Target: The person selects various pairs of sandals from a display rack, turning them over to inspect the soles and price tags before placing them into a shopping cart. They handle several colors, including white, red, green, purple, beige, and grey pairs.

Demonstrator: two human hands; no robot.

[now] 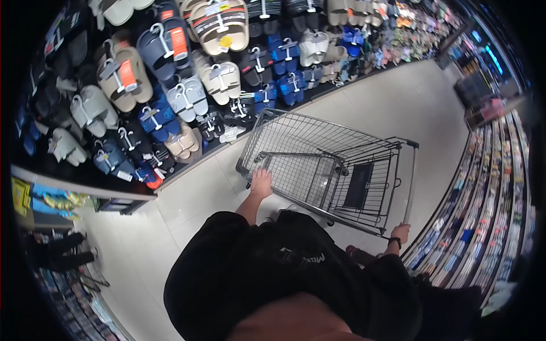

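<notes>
A grey wire shopping cart (pixel 307 132) stands on the floor in front of me, its handle end to the right and its basket stretching left. My right hand (pixel 400 232), with a dark band at the wrist, is wrapped round the near end of the cart's handle bar (pixel 410 187). At the front left of the basket, my left hand (pixel 261 183) is on the near side rim, its fingers bent over the wire edge. A dark panel (pixel 357 186) sits inside the basket near the handle.
A wall rack of hanging slippers (pixel 222 79) runs along the far side, just beyond the cart. Shelves of small packed goods (pixel 483 193) curve along the right. A person in dark trousers (pixel 62 250) is at the far left. Pale tiles (pixel 193 193) cover the floor.
</notes>
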